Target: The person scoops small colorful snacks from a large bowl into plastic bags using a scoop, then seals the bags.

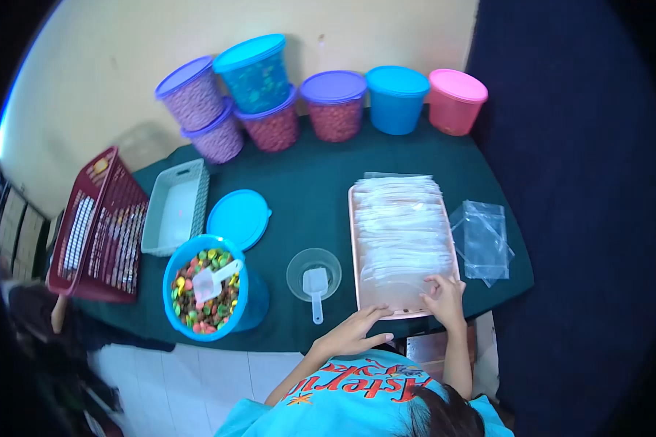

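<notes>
I see a tray (354, 240) of stacked bags (401, 218) on the table (306, 182), with loose bags (481, 239) to its right. Left of the tray sits a small bowl (313, 271) with a scoop (315, 285) in it, then an open tub (205, 288) of candies with its lid (238, 217) behind. Closed tubs (334, 105) line the far edge.

Only lettering I can find is red print on the turquoise shirt (357, 397), seen upside down from my view; I cannot read it. Tubs, tray, bags show no labels.
</notes>
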